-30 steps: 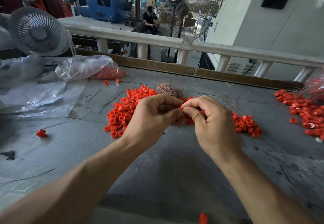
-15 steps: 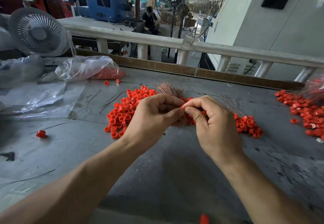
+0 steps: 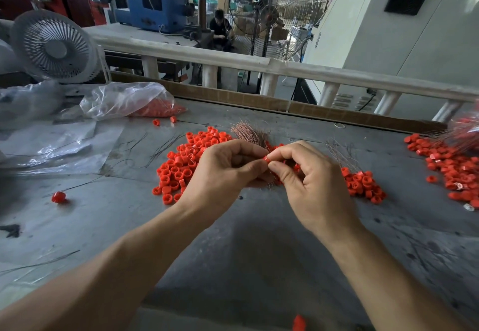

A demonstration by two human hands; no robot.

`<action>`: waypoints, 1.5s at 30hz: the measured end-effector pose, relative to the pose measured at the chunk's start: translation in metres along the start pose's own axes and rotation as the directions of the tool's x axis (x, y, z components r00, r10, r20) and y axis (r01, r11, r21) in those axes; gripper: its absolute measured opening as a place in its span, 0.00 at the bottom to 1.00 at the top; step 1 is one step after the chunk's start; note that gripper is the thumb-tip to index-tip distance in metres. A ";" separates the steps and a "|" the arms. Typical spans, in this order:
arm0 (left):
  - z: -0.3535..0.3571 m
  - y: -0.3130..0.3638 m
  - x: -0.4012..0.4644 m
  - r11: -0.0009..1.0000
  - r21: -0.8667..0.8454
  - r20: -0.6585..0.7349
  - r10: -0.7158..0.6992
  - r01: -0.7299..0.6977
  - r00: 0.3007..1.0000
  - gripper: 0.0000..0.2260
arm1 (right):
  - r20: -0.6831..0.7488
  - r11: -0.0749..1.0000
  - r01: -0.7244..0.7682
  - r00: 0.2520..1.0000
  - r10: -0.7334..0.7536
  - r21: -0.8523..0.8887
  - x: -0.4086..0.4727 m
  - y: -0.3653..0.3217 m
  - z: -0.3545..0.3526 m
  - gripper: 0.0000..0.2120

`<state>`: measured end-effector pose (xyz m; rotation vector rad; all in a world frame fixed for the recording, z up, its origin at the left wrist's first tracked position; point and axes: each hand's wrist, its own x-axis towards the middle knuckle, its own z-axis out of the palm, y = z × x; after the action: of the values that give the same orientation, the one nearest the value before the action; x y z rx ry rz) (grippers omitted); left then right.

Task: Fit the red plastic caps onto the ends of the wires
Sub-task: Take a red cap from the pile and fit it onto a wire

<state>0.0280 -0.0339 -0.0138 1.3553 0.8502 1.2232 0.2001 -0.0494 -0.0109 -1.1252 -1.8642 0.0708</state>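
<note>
Now one cap (image 3: 266, 159) is being fitted.
It is pinched by right hand (image 3: 313, 183) fingers; wires (image 3: 250, 134) are gripped by left hand (image 3: 223, 175); loose caps (image 3: 181, 165) remain at 10 o'clock.

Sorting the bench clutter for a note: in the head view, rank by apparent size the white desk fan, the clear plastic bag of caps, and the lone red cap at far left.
1. white desk fan
2. clear plastic bag, not far behind
3. lone red cap, by far the smallest
</note>
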 end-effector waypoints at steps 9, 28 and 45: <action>-0.001 0.000 0.001 0.997 0.016 -0.024 -0.076 0.076 0.997 0.06 | -0.057 0.947 0.029 0.997 -0.050 -0.318 -0.003 -0.010 0.014 0.08; -0.005 -0.001 0.004 0.992 0.110 0.033 0.056 -0.059 0.998 0.07 | -0.062 0.981 0.022 0.997 -0.035 -0.195 -0.005 -0.003 0.011 0.06; -0.003 -0.002 0.003 0.970 -0.141 0.084 -0.187 0.198 0.979 0.14 | -0.110 0.990 0.039 0.992 -0.055 -0.136 -0.006 0.002 0.015 0.04</action>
<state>0.0260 -0.0299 -0.0154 1.1600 0.8050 1.0607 0.1917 -0.0473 -0.0244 -1.1509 -1.8140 -0.1445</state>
